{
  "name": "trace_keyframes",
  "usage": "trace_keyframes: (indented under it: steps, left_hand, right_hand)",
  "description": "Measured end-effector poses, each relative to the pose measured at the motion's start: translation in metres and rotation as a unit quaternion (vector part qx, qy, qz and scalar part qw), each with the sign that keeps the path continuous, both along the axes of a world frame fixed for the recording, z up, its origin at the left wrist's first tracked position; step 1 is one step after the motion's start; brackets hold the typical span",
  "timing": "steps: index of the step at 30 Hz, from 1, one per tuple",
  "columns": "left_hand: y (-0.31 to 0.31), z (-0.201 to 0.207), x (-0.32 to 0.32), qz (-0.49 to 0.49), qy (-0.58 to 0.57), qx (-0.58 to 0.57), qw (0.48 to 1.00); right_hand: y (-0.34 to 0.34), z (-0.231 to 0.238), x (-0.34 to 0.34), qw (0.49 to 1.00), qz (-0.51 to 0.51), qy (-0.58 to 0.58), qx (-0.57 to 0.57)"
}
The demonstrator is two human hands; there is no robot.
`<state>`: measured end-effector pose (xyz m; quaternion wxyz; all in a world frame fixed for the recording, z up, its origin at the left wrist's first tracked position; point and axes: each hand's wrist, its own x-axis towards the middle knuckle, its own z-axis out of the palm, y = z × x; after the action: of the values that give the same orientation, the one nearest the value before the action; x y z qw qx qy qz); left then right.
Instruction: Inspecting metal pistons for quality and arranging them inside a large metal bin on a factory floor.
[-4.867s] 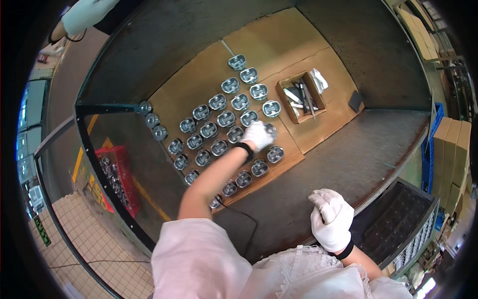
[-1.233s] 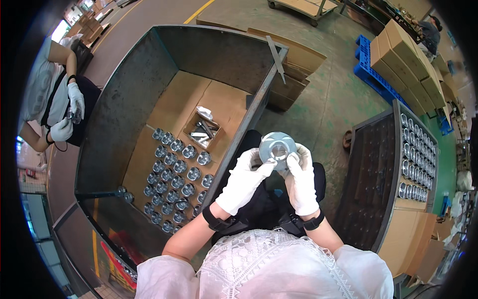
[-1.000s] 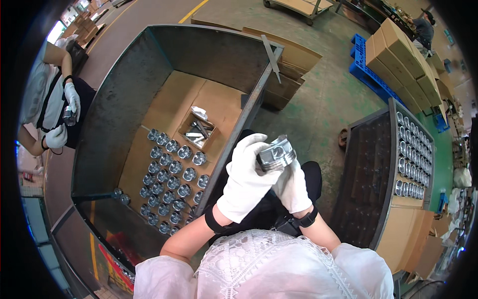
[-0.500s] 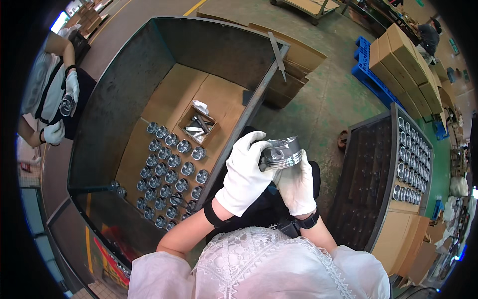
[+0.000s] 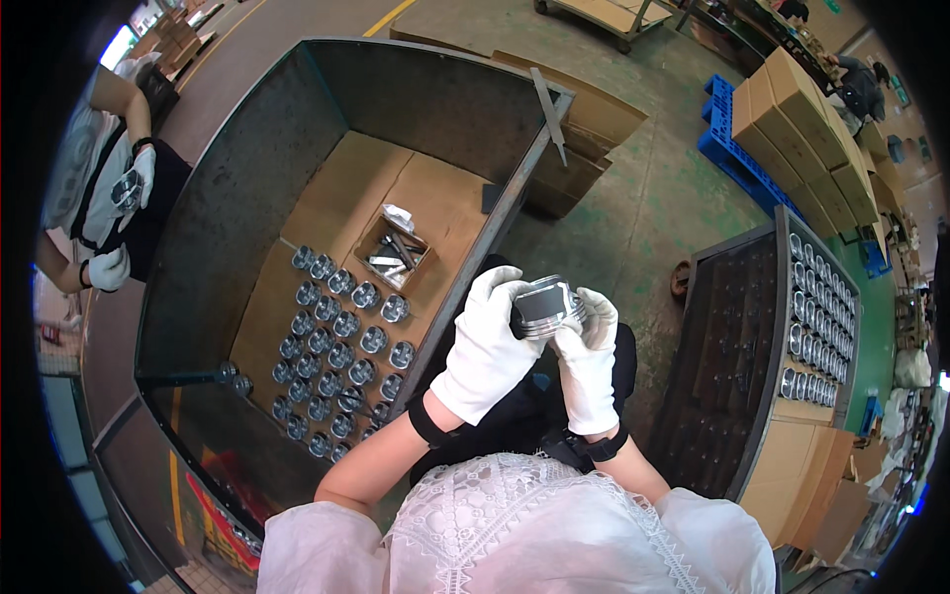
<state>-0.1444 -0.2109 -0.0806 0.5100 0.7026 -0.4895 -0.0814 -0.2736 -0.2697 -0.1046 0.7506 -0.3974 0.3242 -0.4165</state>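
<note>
A silvery engine piston (image 5: 543, 306) with a dark side patch and ring grooves is held up in front of me. My left hand (image 5: 492, 337), in a white glove, grips it from the left side. From the right, my gloved right hand (image 5: 588, 351) closes its fingers on the same piston. To the left, several more pistons (image 5: 339, 353) stand in rows on brown cardboard (image 5: 341, 183) inside a deep dark metal bin (image 5: 228, 168). Among them sits a small cardboard box (image 5: 417, 274) with metal pieces and a white crumpled item in it.
A metal file-like strip (image 5: 549, 114) lies across the bin's right rim. On the right, a second dark bin (image 5: 722, 366) bears rows of pistons (image 5: 819, 322). Stacked cartons (image 5: 792, 129) rest on a blue pallet (image 5: 732, 148). At far left another person's gloved hand (image 5: 144, 170) holds a piston.
The piston has been turned in my hands, so its dark side patch now faces up. My right hand has shifted round to its right side. The other person's piston has tilted.
</note>
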Motion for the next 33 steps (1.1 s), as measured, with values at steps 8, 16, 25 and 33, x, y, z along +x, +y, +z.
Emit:
trace_keyframes:
  steps: [8, 16, 25, 33]
  left_hand:
    - [0.002, -0.004, -0.001, -0.015, 0.019, -0.056, 0.998]
    - [0.006, 0.006, -0.002, -0.012, 0.021, -0.042, 0.999]
    - [0.006, 0.012, 0.002, 0.004, 0.009, -0.037, 0.999]
    - [0.004, 0.015, 0.002, 0.002, 0.016, -0.003, 1.0]
  right_hand:
    - [0.009, -0.002, 0.004, 0.996, -0.006, 0.064, -0.054]
    - [0.0, -0.01, 0.001, 0.901, 0.306, -0.208, 0.225]
    - [0.0, -0.007, 0.005, 0.792, 0.25, -0.322, 0.455]
    - [0.0, -0.012, 0.004, 0.744, 0.267, -0.353, 0.501]
